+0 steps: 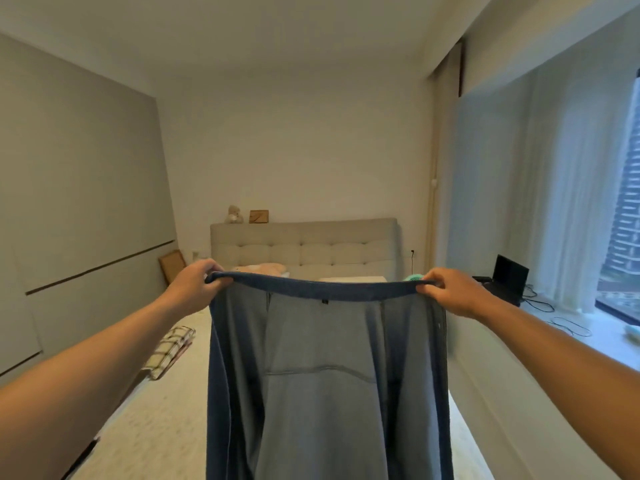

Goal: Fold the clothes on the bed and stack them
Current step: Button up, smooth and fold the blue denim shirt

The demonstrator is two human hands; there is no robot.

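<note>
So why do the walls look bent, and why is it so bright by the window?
Head view: the wide-angle lens bows the walls; daylight through the window washes out the sheer white curtain; the blue-grey denim trousers stay sharp.

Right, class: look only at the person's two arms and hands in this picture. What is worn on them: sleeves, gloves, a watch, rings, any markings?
Both forearms are bare as far as the picture's edges: no sleeve shows. The left hand and the right hand wear no gloves. No watch, bracelet or band shows at either wrist, and no ring or marking can be made out on the fingers.
</note>
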